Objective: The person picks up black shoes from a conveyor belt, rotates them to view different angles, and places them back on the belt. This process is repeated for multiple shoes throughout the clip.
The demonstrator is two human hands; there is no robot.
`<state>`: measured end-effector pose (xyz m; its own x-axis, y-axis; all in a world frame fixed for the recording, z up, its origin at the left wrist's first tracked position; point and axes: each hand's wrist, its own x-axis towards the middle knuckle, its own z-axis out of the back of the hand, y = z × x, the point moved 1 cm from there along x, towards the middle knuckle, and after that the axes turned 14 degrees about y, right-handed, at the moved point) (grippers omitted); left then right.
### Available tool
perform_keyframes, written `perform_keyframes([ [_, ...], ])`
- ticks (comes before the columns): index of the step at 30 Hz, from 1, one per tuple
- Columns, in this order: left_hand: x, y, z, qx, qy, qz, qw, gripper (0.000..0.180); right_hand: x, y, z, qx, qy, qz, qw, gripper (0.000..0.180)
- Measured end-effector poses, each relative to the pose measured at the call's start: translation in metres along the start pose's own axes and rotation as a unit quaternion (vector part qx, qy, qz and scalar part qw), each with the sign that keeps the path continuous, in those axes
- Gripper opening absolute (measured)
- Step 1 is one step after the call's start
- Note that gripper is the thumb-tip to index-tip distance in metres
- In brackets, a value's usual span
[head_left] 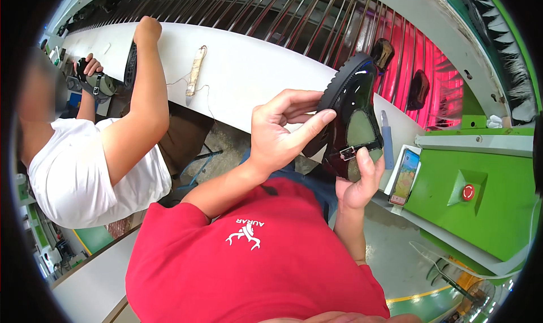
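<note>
A glossy black buckled shoe [357,99] with a thick ridged sole is held up in front of me, toe pointing away, tilted onto its side. My left hand [283,128] pinches the sole's edge between thumb and fingers. My right hand [362,181] closes round the heel end, its thumb and a finger beside the strap and metal buckle. A pale lining shows through the shoe's opening. Just right of the shoe, a blue-handled knife-like tool [387,139] lies on the white ledge.
Metal rollers [271,12] run beyond the white ledge [237,68], with black shoes [418,90] under red light. A wound thread bundle [196,71] lies on the ledge. At right are a phone [405,176] and a green panel with a red button [468,192]. A co-worker [96,170] handles shoes at left.
</note>
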<state>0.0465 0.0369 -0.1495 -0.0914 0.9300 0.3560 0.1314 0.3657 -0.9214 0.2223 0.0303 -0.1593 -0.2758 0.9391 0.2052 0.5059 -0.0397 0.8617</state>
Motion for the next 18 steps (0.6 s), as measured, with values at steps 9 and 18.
perform_keyframes([
  [9,-0.011,0.003,0.001,-0.02,-0.035,0.026,0.999,0.022,-0.001,-0.004,-0.001,-0.027,0.005,-0.005,1.0,0.078],
  [18,-0.022,0.021,0.022,-0.089,-0.019,0.036,0.995,0.034,-0.009,-0.008,-0.014,-0.4,0.042,0.1,0.91,0.074],
])
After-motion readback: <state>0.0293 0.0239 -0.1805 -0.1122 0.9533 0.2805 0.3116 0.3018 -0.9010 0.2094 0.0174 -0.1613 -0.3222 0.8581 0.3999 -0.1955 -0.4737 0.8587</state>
